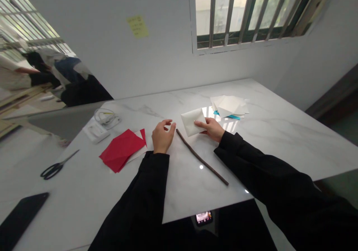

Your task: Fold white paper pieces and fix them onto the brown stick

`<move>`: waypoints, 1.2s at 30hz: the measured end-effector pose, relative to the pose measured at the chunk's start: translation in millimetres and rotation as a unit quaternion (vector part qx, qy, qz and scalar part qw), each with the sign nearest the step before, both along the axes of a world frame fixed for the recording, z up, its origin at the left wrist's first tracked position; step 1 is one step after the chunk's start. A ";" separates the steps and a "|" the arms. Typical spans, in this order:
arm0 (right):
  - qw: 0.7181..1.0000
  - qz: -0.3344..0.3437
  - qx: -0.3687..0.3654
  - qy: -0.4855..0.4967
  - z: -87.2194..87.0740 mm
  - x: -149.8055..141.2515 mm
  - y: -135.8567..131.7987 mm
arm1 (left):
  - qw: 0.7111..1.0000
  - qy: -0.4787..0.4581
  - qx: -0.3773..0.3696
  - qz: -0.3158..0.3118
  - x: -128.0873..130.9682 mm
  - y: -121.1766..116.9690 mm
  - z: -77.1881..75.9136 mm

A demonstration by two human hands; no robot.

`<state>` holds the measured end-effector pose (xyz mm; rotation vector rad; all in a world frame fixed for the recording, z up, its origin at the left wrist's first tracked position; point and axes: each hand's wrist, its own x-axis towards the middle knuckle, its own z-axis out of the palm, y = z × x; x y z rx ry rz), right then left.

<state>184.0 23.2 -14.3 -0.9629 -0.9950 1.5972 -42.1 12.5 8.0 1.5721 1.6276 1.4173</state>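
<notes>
My right hand (213, 128) pinches the lower right edge of a folded white paper (192, 120) and holds it just above the white marble table (265, 139). My left hand (162, 135) hovers beside it with curled fingers, holding nothing, close to the upper end of a thin dark stick (201, 157) that lies diagonally on the table. A red folded paper (122, 149) lies just left of my left hand.
A stack of white sheets over a blue one (229, 106) lies behind my right hand. Black scissors (57, 165), a dark phone (21, 217), a white box (96, 130) and a coiled white cable (106, 117) sit at the left. People stand far left.
</notes>
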 end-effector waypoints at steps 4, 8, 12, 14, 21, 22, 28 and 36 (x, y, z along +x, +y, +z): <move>1.000 0.006 -0.003 0.025 1.3 4.4 2.4 | 0.978 0.207 -0.011 -0.006 -0.1 -3.0 -9.0; 0.999 0.035 -0.009 0.011 2.7 6.1 1.7 | 0.967 0.249 -0.032 -0.034 8.7 -5.9 -11.6; 0.998 0.055 -0.008 0.005 3.2 8.8 1.8 | 0.990 0.120 -0.043 -0.066 14.0 -3.2 -12.1; 0.998 0.060 -0.009 0.008 2.4 10.2 2.5 | 0.994 0.018 -0.057 -0.091 15.8 -0.5 -14.7; 0.997 0.070 -0.010 0.044 -2.2 13.0 5.8 | 0.926 -0.265 -0.192 -0.190 20.2 -2.7 -13.1; 0.996 0.070 -0.012 0.053 -2.0 13.5 6.0 | 0.914 -0.277 -0.208 -0.212 21.2 -5.2 -10.2; 0.987 0.124 -0.026 0.103 4.0 17.3 2.9 | 0.891 -0.309 -0.199 -0.268 28.3 -11.8 -1.5; 0.973 0.210 0.018 0.099 3.2 15.9 -2.9 | 0.840 -0.374 -0.208 -0.333 33.3 -13.2 -1.3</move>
